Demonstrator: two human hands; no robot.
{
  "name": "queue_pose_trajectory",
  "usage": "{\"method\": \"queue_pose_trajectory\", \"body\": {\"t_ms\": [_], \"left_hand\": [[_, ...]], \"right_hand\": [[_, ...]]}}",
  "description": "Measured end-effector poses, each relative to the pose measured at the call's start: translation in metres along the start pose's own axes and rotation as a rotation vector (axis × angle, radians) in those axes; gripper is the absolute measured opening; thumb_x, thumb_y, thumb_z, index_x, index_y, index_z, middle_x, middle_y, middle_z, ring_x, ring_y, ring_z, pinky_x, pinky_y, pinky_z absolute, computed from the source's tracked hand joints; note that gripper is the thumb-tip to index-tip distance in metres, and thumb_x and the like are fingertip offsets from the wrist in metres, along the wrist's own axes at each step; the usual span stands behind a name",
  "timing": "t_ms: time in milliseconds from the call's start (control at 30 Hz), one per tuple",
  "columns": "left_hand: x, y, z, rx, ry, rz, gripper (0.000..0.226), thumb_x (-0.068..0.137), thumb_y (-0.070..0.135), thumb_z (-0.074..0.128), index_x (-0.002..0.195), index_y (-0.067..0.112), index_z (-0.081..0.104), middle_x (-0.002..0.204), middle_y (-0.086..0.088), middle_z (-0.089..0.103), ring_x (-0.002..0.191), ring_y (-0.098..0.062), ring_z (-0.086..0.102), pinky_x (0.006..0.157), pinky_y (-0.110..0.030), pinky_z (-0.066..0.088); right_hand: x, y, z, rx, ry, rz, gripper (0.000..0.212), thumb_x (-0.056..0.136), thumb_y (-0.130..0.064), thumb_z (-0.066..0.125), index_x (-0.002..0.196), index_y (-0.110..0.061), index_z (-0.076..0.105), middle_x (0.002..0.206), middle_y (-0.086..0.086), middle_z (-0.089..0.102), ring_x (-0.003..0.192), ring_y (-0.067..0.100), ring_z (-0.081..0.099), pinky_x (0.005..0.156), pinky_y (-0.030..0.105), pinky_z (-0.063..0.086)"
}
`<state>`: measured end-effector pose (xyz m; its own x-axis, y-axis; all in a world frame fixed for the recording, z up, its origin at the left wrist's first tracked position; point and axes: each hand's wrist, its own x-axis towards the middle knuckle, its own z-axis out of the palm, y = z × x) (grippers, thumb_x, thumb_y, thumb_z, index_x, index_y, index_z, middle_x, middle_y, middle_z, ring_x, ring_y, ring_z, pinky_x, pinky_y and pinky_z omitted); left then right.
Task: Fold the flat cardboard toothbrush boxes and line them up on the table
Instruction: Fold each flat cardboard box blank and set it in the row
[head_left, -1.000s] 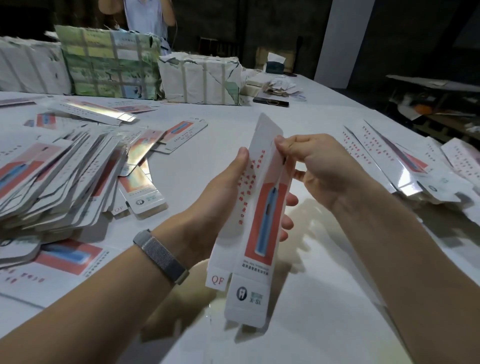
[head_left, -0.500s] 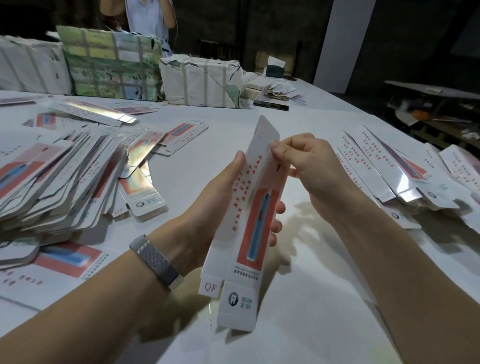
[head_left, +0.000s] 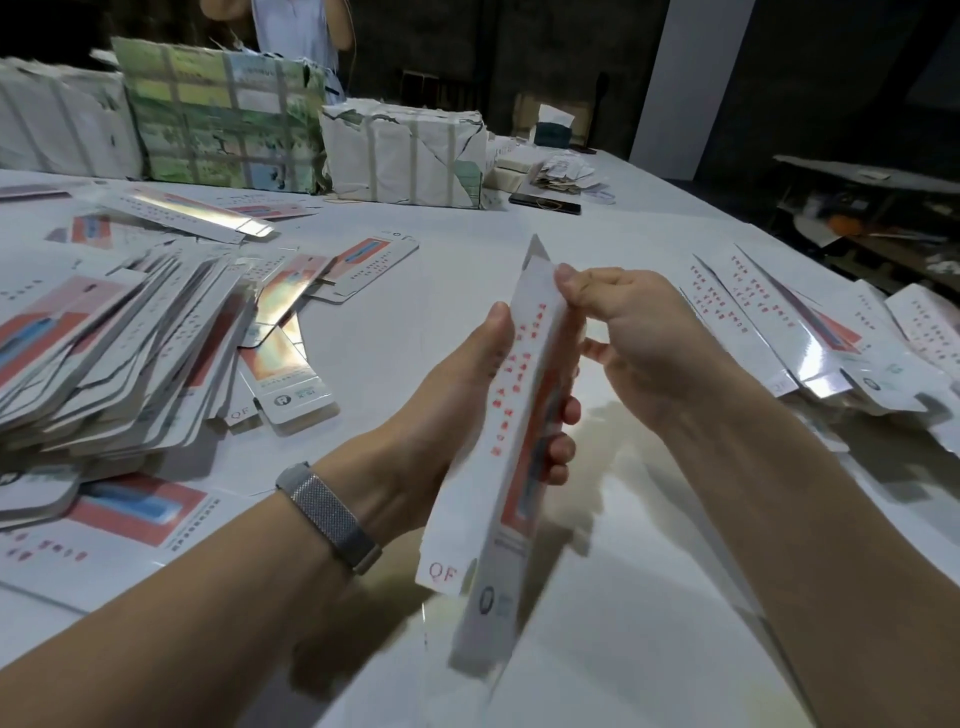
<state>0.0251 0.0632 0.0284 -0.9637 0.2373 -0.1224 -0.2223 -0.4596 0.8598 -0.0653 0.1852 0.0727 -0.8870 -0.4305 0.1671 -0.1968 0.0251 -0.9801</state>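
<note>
A: Where is the box you are folding?

B: You hold the toothbrush box (head_left: 524, 431) up over the near middle of the table (head_left: 649, 597), tilted, its far tip highest and its near flap blurred.

A: And your grip?

B: Your left hand (head_left: 452, 415) wraps the box from the left, thumb along its white face, fingertips curled round the right edge. Your right hand (head_left: 639, 332) pinches the far end between thumb and curled fingers.

A: What else lies around you?

B: A big heap of flat boxes (head_left: 104, 358) sits on the left. Another group of boxes (head_left: 810, 332) lies on the right, well apart from your hands. Wrapped bundles (head_left: 400, 150) stand at the far edge, with a dark phone (head_left: 544, 203) just right of them. A mesh band (head_left: 327, 514) circles your left wrist.
</note>
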Motion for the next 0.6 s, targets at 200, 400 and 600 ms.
{"method": "queue_pose_trajectory", "body": {"t_ms": [200,400,600], "left_hand": [[0.006,-0.003,0.003,-0.143,-0.029,0.029,0.07,0.084,0.07,0.045,0.121,0.011,0.05,0.076,-0.007,0.058,0.056,-0.017,0.056,0.054,-0.028,0.053],[0.002,0.005,-0.003,-0.456,-0.147,0.045,0.079,0.074,0.08,0.051,0.096,0.005,0.061,0.073,-0.006,0.054,0.055,-0.015,0.056,0.057,-0.028,0.059],[0.005,0.008,-0.02,-0.113,0.289,0.219,0.052,0.097,0.064,0.03,0.093,0.023,0.06,0.084,0.006,0.056,0.061,-0.007,0.064,0.067,-0.015,0.054]], "right_hand": [[-0.001,-0.001,0.0,0.094,0.022,-0.085,0.025,0.095,-0.029,0.062,0.077,-0.012,0.064,0.078,-0.003,0.063,0.076,0.006,0.06,0.076,0.027,0.052],[0.0,0.01,0.007,0.185,-0.137,0.044,0.027,0.103,-0.03,0.047,0.121,-0.042,0.063,0.108,-0.011,0.069,0.097,0.018,0.063,0.083,0.035,0.058],[-0.004,0.014,0.005,0.352,-0.296,0.127,0.039,0.104,-0.027,0.05,0.141,-0.04,0.051,0.098,0.005,0.074,0.068,0.014,0.067,0.053,0.021,0.052]]}}
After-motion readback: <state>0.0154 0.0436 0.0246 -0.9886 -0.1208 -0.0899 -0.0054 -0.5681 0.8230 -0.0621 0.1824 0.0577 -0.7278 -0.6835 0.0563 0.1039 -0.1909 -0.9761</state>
